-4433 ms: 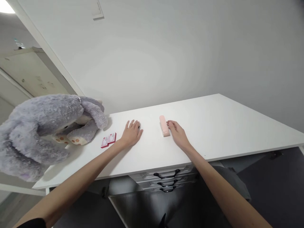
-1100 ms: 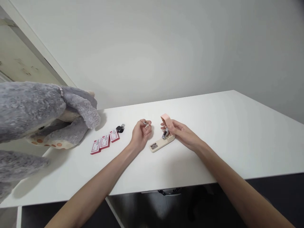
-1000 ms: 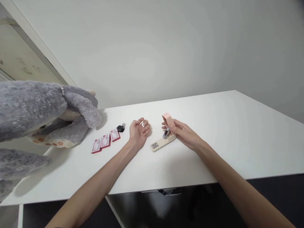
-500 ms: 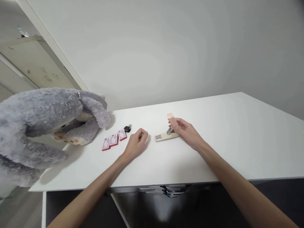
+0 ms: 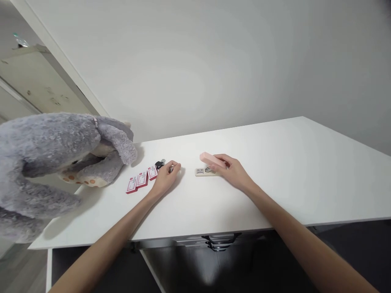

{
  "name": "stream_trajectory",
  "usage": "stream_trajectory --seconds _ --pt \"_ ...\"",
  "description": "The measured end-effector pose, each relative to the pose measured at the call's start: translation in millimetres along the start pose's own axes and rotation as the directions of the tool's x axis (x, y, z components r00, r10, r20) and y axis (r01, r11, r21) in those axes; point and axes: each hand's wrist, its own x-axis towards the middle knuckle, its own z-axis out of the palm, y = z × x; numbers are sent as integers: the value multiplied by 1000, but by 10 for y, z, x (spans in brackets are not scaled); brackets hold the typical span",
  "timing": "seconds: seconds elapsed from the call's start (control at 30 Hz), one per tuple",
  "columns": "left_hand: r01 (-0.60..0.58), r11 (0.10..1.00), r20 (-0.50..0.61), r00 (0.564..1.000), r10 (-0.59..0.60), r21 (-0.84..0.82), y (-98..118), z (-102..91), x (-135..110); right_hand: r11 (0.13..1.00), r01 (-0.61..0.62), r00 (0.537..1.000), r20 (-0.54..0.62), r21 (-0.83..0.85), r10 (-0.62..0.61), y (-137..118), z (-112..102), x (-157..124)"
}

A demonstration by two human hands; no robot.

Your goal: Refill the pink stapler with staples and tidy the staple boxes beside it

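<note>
A stapler [image 5: 210, 158] with a pink top arm and a cream base lies on the white table, its front end to the left. My right hand [image 5: 232, 171] is wrapped round its rear half, thumb near me and fingers behind. The pink arm is tilted up from the base, and a bit of the metal magazine shows beneath it. To the left, my left hand [image 5: 165, 178] rests closed on the table, fingertips pinched together; what they hold, if anything, is too small to name. Just beyond that hand lies a small black object with a grey end [image 5: 159, 164].
Three small red-and-white boxes [image 5: 141, 179] stand in a slanting row left of my left hand. A big grey plush toy [image 5: 61, 142] covers the left end of the white table [image 5: 275, 162]. A wall [image 5: 198, 69] rises behind it; black handles [image 5: 221, 242] show below the front edge.
The stapler's pink arm has swung down from nearly upright to a low tilt, with my right hand on it. My left hand has shifted slightly away from the stapler. The view has moved slightly.
</note>
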Motion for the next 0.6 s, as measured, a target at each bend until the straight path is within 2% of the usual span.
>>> stream_trajectory --seconds 0.17,0.33,0.4,0.47,0.53,0.6 --pt "24 999 31 999 -23 -47 -54 14 116 995 -44 998 33 -91 47 -38 2 -35" --pt "7 997 54 999 -2 -78 -85 55 107 976 -64 995 62 -206 79 -57 72 -50" --pt "-9 995 64 998 15 -96 -71 75 75 972 -18 998 60 -235 33 -18 212 55" --pt "-41 995 64 997 48 -95 -55 94 24 968 73 997 50 -242 -62 43 438 233" --pt "-116 990 75 990 122 -82 -50 109 -39 960 131 991 49 -247 -122 109 712 434" --pt "-220 974 119 967 225 -61 -67 118 -99 966 145 987 103 -215 -125 156 964 590"
